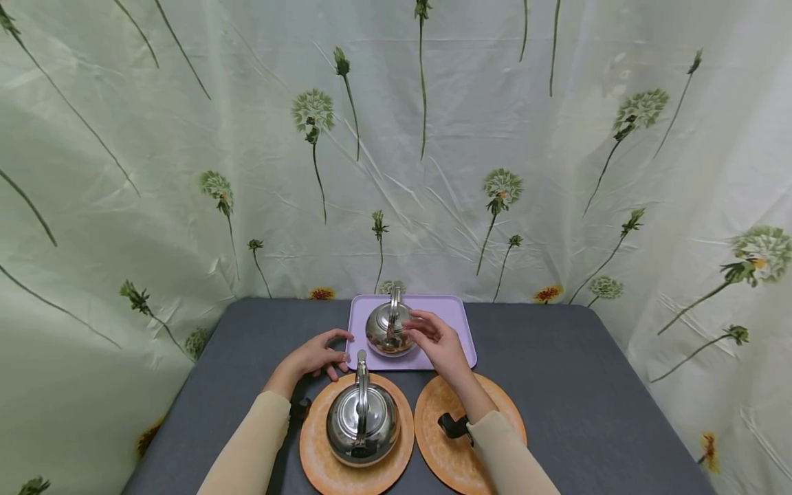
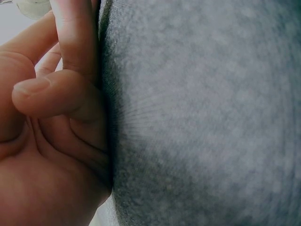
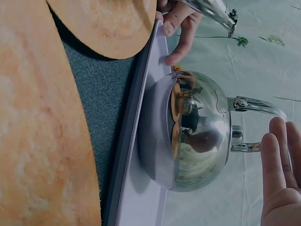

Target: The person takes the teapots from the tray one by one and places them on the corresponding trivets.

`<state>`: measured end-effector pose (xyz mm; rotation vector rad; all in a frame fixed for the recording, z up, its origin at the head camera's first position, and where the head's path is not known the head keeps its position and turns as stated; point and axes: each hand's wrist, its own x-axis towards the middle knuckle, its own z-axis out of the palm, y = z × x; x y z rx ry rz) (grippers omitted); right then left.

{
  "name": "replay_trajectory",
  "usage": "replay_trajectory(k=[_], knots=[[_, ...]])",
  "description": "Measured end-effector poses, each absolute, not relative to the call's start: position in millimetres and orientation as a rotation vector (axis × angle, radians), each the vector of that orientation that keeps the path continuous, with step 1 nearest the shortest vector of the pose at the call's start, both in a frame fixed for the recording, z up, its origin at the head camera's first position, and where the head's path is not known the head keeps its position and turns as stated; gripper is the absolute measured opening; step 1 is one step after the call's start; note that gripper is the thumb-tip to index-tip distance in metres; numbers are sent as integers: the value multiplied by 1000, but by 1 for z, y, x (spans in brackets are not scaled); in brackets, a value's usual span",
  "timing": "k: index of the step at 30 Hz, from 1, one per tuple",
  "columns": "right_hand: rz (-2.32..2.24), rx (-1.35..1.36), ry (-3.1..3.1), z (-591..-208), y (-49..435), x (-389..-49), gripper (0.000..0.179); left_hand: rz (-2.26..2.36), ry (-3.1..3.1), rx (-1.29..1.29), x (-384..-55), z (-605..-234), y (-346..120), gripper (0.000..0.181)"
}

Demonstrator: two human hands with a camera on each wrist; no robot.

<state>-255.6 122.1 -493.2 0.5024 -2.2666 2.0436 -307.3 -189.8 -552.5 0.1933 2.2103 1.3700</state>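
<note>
A shiny steel kettle (image 1: 379, 331) stands upright on a lilac tray (image 1: 454, 320) at the table's far side. My right hand (image 1: 444, 347) is beside this kettle's right side, fingers extended and holding nothing. In the right wrist view its fingertips lie close to the kettle's raised handle (image 3: 263, 104); whether they touch cannot be told. At the tray's left edge is my left hand (image 1: 312, 354), its loosely bent fingertips resting about the rim. Its palm (image 2: 51, 188) faces the camera in the left wrist view. A second steel kettle (image 1: 339, 430) stands nearer, its spout pointing toward the tray.
Under the nearer kettle is a round orange-brown board (image 1: 314, 450). A matching round board (image 1: 430, 440) lies to its right, beneath my right forearm. Both lie on a dark grey tabletop (image 1: 569, 385). Behind hangs a pale curtain (image 1: 445, 227) printed with dandelions.
</note>
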Motion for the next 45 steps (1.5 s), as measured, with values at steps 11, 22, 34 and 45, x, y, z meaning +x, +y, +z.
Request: replay_trajectory(k=[11, 22, 34, 45], knots=[[2063, 492, -2307, -486, 116, -264, 41, 1368, 2214, 203, -310, -553, -191, 44], [2005, 492, -2338, -471, 110, -258, 39, 1378, 2203, 185, -310, -556, -192, 46], [1980, 470, -2348, -470, 102, -261, 36, 1374, 2199, 190, -309, -556, -191, 44], [1984, 499, -2337, -471, 94, -266, 38, 1385, 2192, 189, -309, -556, -191, 45]])
